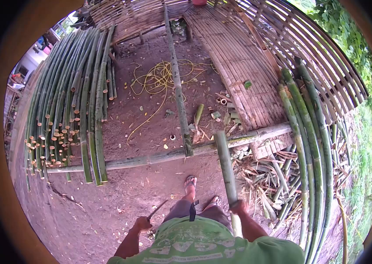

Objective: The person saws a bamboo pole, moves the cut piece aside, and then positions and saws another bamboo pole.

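Observation:
My left hand (142, 224) is closed around the handle of a knife (157, 210), whose dark, narrow blade points up and away to the right. On the other side of my body, my right hand (239, 207) grips a thick green bamboo pole (226, 169). The pole leans upright beside my right leg; its far end overlaps a horizontal bamboo rail (159, 156) in this view. Its near end runs down past my hand next to my green shirt (190, 242).
Many cut bamboo poles (91, 101) are stacked at left across the rail. Longer poles (311, 145) lean at right over split bamboo scraps (271, 185). Beyond the rail are a slatted bamboo bench (243, 66), a single crossing pole (175, 75) and a tangled yellow hose (161, 77).

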A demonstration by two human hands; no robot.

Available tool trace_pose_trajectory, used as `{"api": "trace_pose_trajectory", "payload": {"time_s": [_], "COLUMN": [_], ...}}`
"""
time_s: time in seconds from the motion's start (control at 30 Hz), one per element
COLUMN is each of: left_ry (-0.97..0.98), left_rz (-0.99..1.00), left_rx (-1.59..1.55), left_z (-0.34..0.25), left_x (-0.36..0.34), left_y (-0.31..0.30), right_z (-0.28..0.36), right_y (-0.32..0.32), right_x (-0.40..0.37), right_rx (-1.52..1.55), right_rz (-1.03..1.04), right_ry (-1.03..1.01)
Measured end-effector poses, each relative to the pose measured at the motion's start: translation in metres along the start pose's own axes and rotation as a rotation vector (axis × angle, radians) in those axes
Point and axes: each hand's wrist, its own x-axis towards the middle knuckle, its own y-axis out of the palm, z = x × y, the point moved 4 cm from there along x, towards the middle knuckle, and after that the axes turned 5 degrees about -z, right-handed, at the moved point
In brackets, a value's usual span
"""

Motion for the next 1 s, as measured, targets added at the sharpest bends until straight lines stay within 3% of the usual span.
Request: {"api": "trace_pose_trajectory", "payload": {"time_s": [0.1, 0.13, 0.17, 0.23, 0.27, 0.3, 0.4, 0.47, 0.53, 0.57, 0.6, 0.63, 0.67, 0.7, 0.87, 1.0], "left_ry": [-0.026, -0.033, -0.023, -0.006, -0.024, 0.004, 0.078, 0.057, 0.017, 0.008, 0.0, -0.007, 0.036, 0.041, 0.086, 0.1], "left_rz": [-0.055, -0.069, -0.066, -0.056, 0.0, 0.01, 0.019, 0.04, 0.065, 0.087, 0.111, 0.136, 0.1, 0.117, 0.157, 0.102], "left_rx": [-0.089, -0.134, -0.112, -0.074, -0.049, -0.014, 0.032, 0.064, 0.074, 0.06, 0.045, 0.031, 0.087, 0.087, 0.125, 0.052], "left_z": [-0.012, -0.009, -0.009, -0.015, -0.01, -0.008, -0.011, -0.01, -0.008, -0.007, -0.006, -0.003, 0.007, 0.005, 0.017, 0.027], "left_x": [-0.003, 0.0, -0.001, -0.001, 0.002, -0.001, 0.0, -0.002, 0.0, 0.001, 0.002, 0.004, 0.015, 0.018, 0.038, 0.057], "left_y": [-0.007, -0.004, -0.005, -0.011, -0.008, -0.008, -0.025, -0.028, -0.023, -0.022, -0.02, -0.017, -0.009, -0.011, -0.028, -0.03], "right_z": [0.091, 0.116, 0.149, 0.206, 0.214, 0.223, 0.166, 0.082, 0.001, -0.032, -0.053, -0.079, -0.115, -0.104, -0.043, 0.034], "right_y": [-0.068, -0.09, -0.113, -0.175, -0.178, -0.206, -0.173, -0.091, -0.002, 0.042, 0.067, 0.105, 0.174, 0.149, 0.054, -0.045], "right_x": [0.019, 0.031, 0.044, 0.042, 0.076, 0.054, 0.042, 0.052, 0.044, 0.045, 0.037, 0.047, 0.086, 0.073, 0.037, 0.028], "right_rx": [-0.092, 0.044, 0.06, 0.379, 0.824, 0.843, 0.714, 0.426, 0.236, 0.216, 0.222, 0.236, 0.41, 0.408, 0.149, 0.191], "right_rz": [-0.024, -0.083, -0.258, -0.595, -0.785, -0.921, -0.78, -0.692, -0.135, -0.016, 0.031, -0.074, -0.038, 0.079, -0.113, -0.053], "right_ry": [-0.096, -0.165, -0.192, -0.314, -0.659, -0.684, -0.591, -0.552, -0.142, -0.121, -0.065, -0.016, 0.083, 0.268, 0.138, 0.022]}}
